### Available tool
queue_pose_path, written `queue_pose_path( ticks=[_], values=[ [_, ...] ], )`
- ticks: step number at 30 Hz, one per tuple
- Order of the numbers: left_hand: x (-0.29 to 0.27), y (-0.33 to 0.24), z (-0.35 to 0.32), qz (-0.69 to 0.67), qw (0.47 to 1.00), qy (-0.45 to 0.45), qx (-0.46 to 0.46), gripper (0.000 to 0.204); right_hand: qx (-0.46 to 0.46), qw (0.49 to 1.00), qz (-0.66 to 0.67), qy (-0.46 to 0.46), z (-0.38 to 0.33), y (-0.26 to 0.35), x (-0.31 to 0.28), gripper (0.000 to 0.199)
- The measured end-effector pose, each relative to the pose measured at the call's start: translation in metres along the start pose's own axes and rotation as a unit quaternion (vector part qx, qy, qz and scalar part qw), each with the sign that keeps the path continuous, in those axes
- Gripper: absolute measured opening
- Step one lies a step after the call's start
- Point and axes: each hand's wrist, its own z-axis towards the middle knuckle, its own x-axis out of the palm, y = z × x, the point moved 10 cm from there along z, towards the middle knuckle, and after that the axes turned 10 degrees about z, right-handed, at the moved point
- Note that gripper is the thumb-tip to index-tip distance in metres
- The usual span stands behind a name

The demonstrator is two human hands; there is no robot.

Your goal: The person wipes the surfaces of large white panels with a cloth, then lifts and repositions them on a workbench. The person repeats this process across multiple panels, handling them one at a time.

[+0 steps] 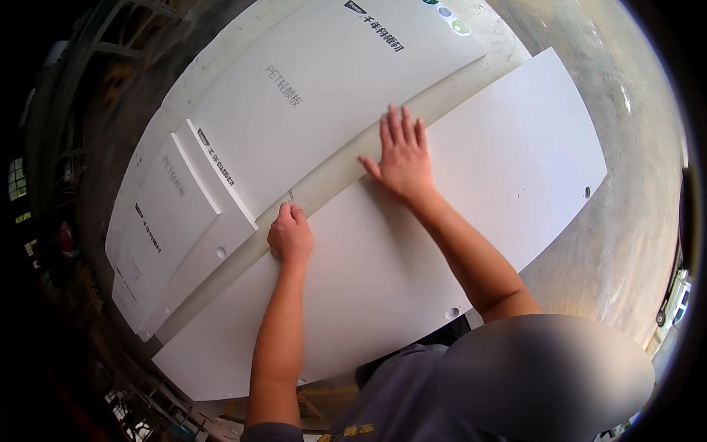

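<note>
Across the near half lies a long white panel (471, 169) with round holes near its edge. My right hand (403, 158) rests with fingers spread over the panel's far long edge, its fingertips reaching past that edge. Farther left along the same edge, my left hand (290, 234) is closed, thumb and fingers pressed together. A tiny dark shape shows just beyond its fingertips, too small to name. Beyond the panel's edge runs a bare greyish strip (331, 175), and past it lies a large white printed board (331, 96).
Two smaller white boards, a printed one (173, 191) and a narrower one (210, 243) with a round hole, overlap at the left. Grey concrete floor (589, 258) stretches to the right. Metal racks (118, 48) stand at the far left. A vehicle (674, 298) shows at the right rim.
</note>
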Motion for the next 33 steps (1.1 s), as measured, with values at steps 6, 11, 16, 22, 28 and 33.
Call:
queue_pose_path(
  ticks=[6,11,16,22,28,33],
  values=[
    [-0.002,0.016,-0.006,-0.021,0.999,-0.041,0.005,0.022,-0.131,0.989,0.051,0.050,-0.026,0.061,0.021,0.088],
    [-0.002,0.008,-0.004,-0.019,0.999,-0.037,-0.009,0.023,0.033,0.999,0.003,-0.039,0.009,-0.064,-0.036,0.089],
    [-0.005,0.015,-0.007,-0.063,0.992,-0.104,0.025,0.023,-0.184,0.972,0.103,0.100,-0.030,0.125,0.037,0.093],
    [0.001,0.021,-0.008,-0.065,0.995,-0.079,-0.003,0.024,0.039,0.991,-0.057,-0.113,0.045,-0.201,-0.074,0.087],
    [-0.001,0.021,-0.005,-0.055,0.995,-0.077,0.019,0.022,0.019,0.998,0.023,-0.047,0.018,-0.119,-0.043,0.093],
    [-0.001,0.034,-0.008,-0.065,0.993,-0.098,0.011,0.022,0.030,0.995,0.008,-0.090,0.039,-0.198,-0.070,0.092]
  ],
)
